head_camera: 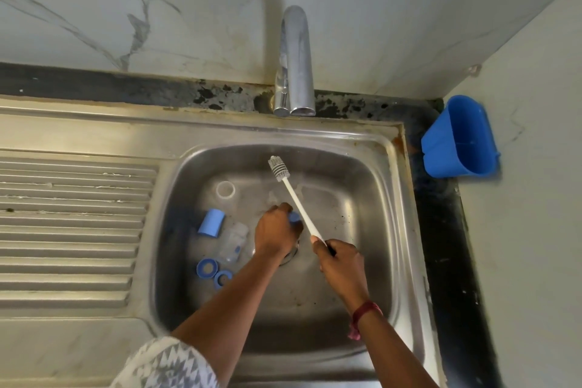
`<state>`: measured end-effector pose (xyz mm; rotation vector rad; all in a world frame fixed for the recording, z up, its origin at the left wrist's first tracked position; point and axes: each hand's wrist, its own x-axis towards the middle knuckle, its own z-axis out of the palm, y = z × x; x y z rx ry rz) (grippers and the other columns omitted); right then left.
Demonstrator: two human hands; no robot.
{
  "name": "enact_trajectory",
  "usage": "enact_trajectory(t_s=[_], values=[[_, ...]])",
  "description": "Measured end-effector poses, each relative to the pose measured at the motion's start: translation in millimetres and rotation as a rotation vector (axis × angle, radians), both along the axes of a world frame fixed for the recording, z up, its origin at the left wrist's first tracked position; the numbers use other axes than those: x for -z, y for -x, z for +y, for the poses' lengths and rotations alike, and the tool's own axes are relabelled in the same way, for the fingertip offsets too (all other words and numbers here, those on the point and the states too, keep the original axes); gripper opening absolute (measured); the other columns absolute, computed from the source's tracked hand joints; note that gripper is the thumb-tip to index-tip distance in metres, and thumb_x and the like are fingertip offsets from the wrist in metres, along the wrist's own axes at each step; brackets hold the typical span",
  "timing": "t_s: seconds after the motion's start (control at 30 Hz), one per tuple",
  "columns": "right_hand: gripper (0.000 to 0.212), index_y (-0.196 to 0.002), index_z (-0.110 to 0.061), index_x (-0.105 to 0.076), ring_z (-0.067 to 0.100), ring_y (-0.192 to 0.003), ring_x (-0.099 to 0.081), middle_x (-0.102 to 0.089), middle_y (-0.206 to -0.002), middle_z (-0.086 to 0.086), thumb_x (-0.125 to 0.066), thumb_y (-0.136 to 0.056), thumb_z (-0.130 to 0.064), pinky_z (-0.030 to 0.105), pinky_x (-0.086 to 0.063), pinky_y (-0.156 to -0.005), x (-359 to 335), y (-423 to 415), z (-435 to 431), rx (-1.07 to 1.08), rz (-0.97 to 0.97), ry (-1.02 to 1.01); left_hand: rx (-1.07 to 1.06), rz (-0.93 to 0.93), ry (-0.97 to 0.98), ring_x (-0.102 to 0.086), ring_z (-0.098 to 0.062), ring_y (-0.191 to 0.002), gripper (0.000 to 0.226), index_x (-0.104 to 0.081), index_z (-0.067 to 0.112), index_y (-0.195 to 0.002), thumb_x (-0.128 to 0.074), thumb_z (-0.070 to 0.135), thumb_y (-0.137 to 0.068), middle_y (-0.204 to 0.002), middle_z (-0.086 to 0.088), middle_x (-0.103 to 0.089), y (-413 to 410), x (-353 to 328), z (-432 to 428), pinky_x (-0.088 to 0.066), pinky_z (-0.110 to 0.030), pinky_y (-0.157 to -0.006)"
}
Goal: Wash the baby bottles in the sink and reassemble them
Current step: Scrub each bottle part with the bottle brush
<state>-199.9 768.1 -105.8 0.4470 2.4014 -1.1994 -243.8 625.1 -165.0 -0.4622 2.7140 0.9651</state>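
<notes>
Plainly the job is at an early stage: the bottles are apart, their pieces lie scattered on the floor of the sink (387, 214), and nothing is put back together. A clear bottle (234, 241) lies on its side left of the drain, with a blue cap (211, 223) just beside it on the left. Two blue rings (207, 268) sit close together nearer the front wall, and a white ring (225, 190) stands apart toward the back. The left hand (275, 230) is down over the drain, its fingers curled round a small blue piece (294, 217); the hand hides most of it, so I cannot tell which part it is. The right hand (340, 261) grips the lower end of a bottle brush (299, 208). Its white handle slants up and back, leaving the bristle head in the air above the basin, touching nothing. No water shows at the tap (294, 63) and no suds are visible, so I cannot tell whether any piece is already clean. I judge that scrubbing the held piece is the step in hand. The other parts, the rinsing and all the reassembly look still to be done. A ribbed draining board (78, 214) lies to the left, and a blue tub (459, 138) stands on the counter at the right.
</notes>
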Motion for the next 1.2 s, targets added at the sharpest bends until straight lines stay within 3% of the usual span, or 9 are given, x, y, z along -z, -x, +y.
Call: enact_trajectory(t_s=[0.1, 0.2, 0.33, 0.47, 0.63, 0.77, 0.87, 1.07, 1.2], values=[[0.051, -0.056, -0.016, -0.045, 0.013, -0.051, -0.044, -0.049, -0.053, 0.0, -0.06, -0.092, -0.048, 0.029, -0.041, -0.054, -2.0, -2.1, 4.2, 0.003, 0.023, 0.02, -0.294, 0.081, -0.234, -0.066, -0.016, -0.08, 0.013, -0.069, 0.02, -0.092, -0.071, 0.03, -0.084, -0.084, 0.005, -0.068, -4.2, -16.5, -18.5, -0.042, -0.022, -0.063], [0.052, -0.055, -0.017, -0.043, 0.013, -0.051, -0.044, -0.047, -0.051, -0.002, -0.06, -0.091, -0.05, 0.029, -0.04, -0.054, -3.8, -6.9, 4.2, -0.013, 0.046, 0.012, -0.697, 0.111, -0.64, -0.066, -0.018, -0.071, 0.017, -0.07, 0.023, -0.086, -0.08, 0.034, -0.079, -0.078, 0.003, -0.07, -5.9, -39.3, -41.7, -0.051, -0.027, -0.065], [0.058, -0.059, -0.007, -0.048, 0.013, -0.05, -0.043, -0.045, -0.05, -0.003, -0.057, -0.091, -0.055, 0.03, -0.04, -0.054, -9.6, -19.6, 4.0, -0.052, 0.067, 0.014, -0.981, 0.178, -0.993, -0.048, -0.008, -0.048, 0.009, -0.069, 0.019, -0.09, -0.077, 0.021, -0.086, -0.073, -0.002, -0.061, -11.5, -72.2, -72.8, -0.037, -0.018, -0.041], [0.056, -0.07, -0.002, -0.065, 0.011, -0.048, -0.043, -0.05, -0.051, 0.001, -0.055, -0.092, -0.053, 0.03, -0.044, -0.053, -21.3, -32.0, 2.8, -0.1, 0.091, 0.014, -1.068, 0.288, -1.04, -0.05, -0.011, -0.057, 0.018, -0.072, 0.014, -0.096, -0.077, 0.027, -0.086, -0.07, -0.004, -0.06, -22.0, -87.1, -92.7, -0.041, -0.022, -0.048], [0.061, -0.066, 0.002, -0.059, 0.009, -0.046, -0.04, -0.063, -0.061, 0.013, -0.057, -0.09, -0.055, 0.024, -0.04, -0.049, -35.0, -44.1, -0.4, -0.176, 0.119, -0.008, -1.104, 0.323, -1.143, -0.052, -0.013, -0.063, 0.011, -0.068, 0.017, -0.087, -0.076, 0.025, -0.087, -0.072, -0.005, -0.059, -34.6, -105.5, -99.9, -0.048, -0.023, -0.057], [0.063, -0.059, -0.001, -0.052, 0.01, -0.044, -0.035, -0.044, -0.048, 0.003, -0.058, -0.088, -0.057, 0.026, -0.038, -0.049, -44.0, -46.3, 0.0, -0.231, 0.165, -0.037, -1.03, 0.422, -1.099, -0.06, -0.017, -0.074, 0.009, -0.069, 0.017, -0.09, -0.074, 0.025, -0.089, -0.083, -0.007, -0.065, -40.6, -110.5, -108.2, -0.053, -0.029, -0.066], [0.061, -0.051, -0.013, -0.039, 0.01, -0.044, -0.029, -0.033, -0.045, -0.004, -0.059, -0.088, -0.056, 0.026, -0.034, -0.049, -51.0, -45.8, -3.0, -0.277, 0.218, -0.058, -0.989, 0.491, -1.011, -0.063, -0.021, -0.08, 0.006, -0.07, 0.02, -0.086, -0.074, 0.024, -0.088, -0.082, -0.003, -0.069, -39.8, -116.9, -117.5, -0.054, -0.035, -0.072], [0.058, -0.049, -0.021, -0.035, 0.012, -0.042, -0.03, -0.033, -0.041, -0.006, -0.061, -0.089, -0.053, 0.019, -0.029, -0.044, -72.2, -37.2, -23.0, -0.357, 0.374, -0.111, -0.837, 0.464, -1.058, -0.065, -0.018, -0.075, 0.01, -0.069, 0.016, -0.081, -0.075, 0.021, -0.087, -0.078, -0.006, -0.068, -47.1, -135.3, -121.6, -0.056, -0.036, -0.072], [0.054, -0.052, -0.024, -0.036, 0.012, -0.039, -0.028, -0.028, -0.041, -0.009, -0.052, -0.09, -0.059, 0.018, -0.025, -0.04, -76.3, -34.8, -25.7, -0.411, 0.564, -0.299, -0.839, 0.518, -1.032, -0.067, -0.023, -0.082, 0.008, -0.072, 0.016, -0.079, -0.077, 0.017, -0.086, -0.08, -0.009, -0.07, -47.2, -142.7, -125.4, -0.057, -0.039, -0.075]])
